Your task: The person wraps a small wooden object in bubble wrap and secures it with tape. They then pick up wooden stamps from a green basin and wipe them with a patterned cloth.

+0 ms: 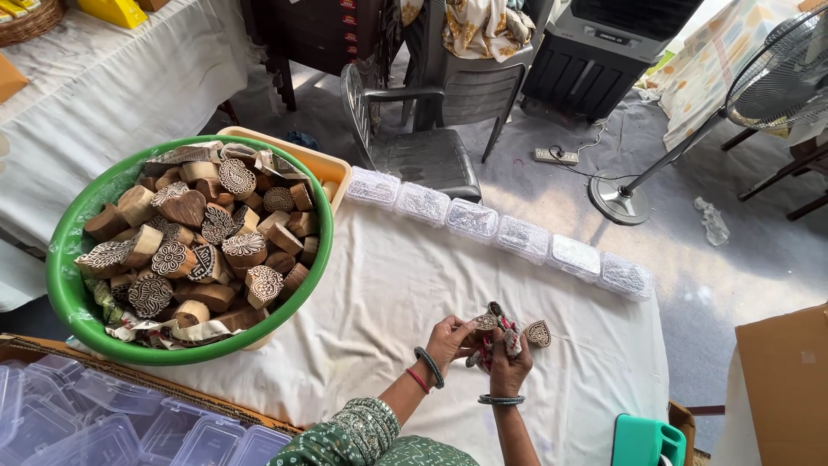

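Note:
My left hand [450, 335] and my right hand [509, 362] meet over the white cloth on the table [388, 293]. Together they hold a small bundle of carved wooden stamps [493, 335] with red and white bits among them. A heart-shaped carved stamp [539, 333] sticks out at the right of my right hand. Both wrists wear bangles. A big green tub [65, 285] heaped with carved wooden printing blocks [203, 246] stands at the left of the table.
A row of several clear lidded boxes [500, 233] lines the table's far edge. Empty clear plastic boxes [103, 423] lie at bottom left. A grey chair [423, 151], a standing fan [776, 82], a teal object [647, 440] and a cardboard box [780, 388] surround the table.

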